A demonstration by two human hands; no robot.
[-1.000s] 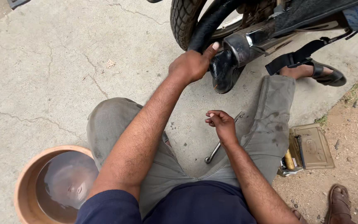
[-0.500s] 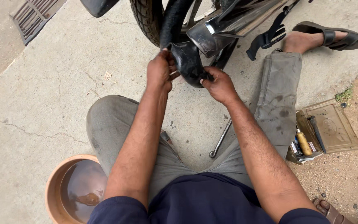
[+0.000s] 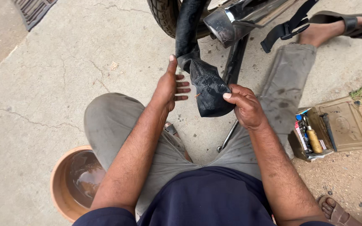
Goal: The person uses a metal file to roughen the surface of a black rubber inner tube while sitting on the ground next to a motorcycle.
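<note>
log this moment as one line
left hand: open, beside inner tube | right hand: grips tube fold | nearby: water basin, open tool tin

The inner tube (image 3: 206, 86) hung down from the tyre (image 3: 164, 14) at the far edge, between the left hand (image 3: 168, 88) and the right hand (image 3: 244, 106). The exhaust pipe (image 3: 235, 21) lay just right of the tube. A basin (image 3: 61, 188) sat near left, beside the left knee. A tool box (image 3: 332, 127) lay open at right (past the outstretched leg), and a spanner (image 3: 228, 138) rested on the ground between the legs
</note>
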